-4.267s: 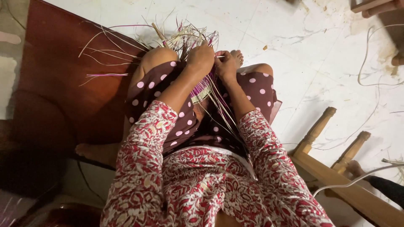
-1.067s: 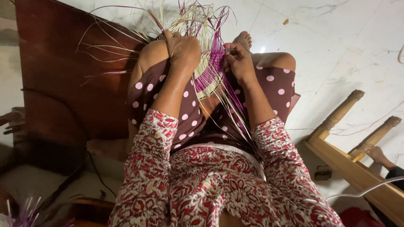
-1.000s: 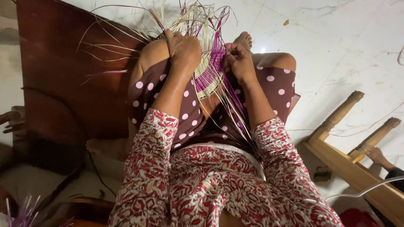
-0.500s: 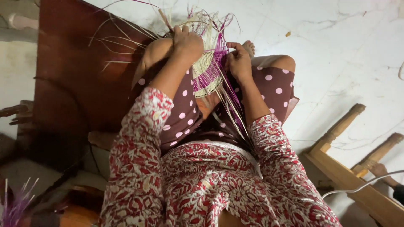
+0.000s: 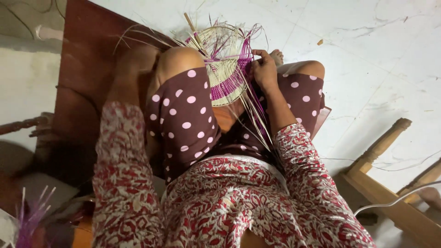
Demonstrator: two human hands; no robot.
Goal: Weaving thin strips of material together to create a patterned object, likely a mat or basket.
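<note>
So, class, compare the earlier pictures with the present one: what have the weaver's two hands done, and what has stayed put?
The left hand has let go of the woven piece and moved off to the left, beside the knee; it looks blurred. The right hand still pinches the purple strands at the piece's right edge. The piece itself stays propped between the knees, loose straw ends fanning out as before.

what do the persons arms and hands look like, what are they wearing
Both arms wear long sleeves in a red and cream floral print: the left sleeve runs down past the elbow, the right sleeve ends at mid forearm. The right hand is bare, with no glove, ring or bangle visible. The left hand is blurred; it looks bare too.
</note>
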